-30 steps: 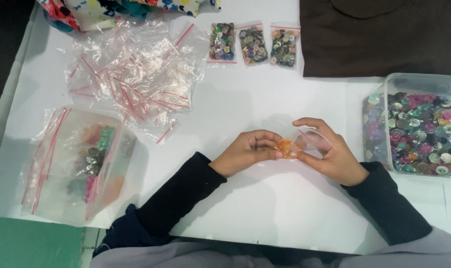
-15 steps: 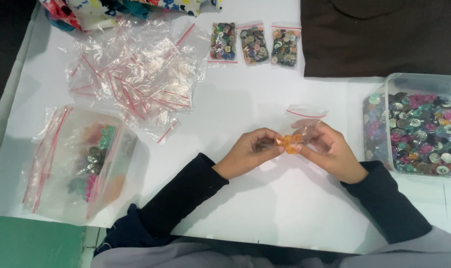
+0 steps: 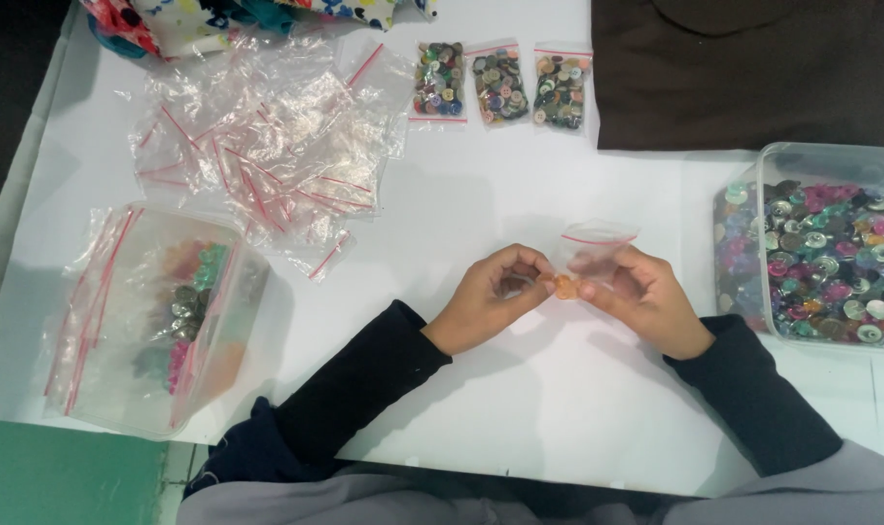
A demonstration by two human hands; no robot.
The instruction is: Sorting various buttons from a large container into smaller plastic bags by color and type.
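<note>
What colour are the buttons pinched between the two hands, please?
Orange buttons, seen in the head view.

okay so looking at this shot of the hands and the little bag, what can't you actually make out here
Head view only:
- Orange buttons: count unclear, tiny, partly behind the left hand fingers.
- Small zip bag: lower part hidden by the right hand.
- Clear tub of buttons: cut off by the right edge.

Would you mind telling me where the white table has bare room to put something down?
Bare table lies between the three filled bags and the hands, and below the hands. Crowded: the empty-bag pile and left tub; the button tub fills the right edge.
</note>
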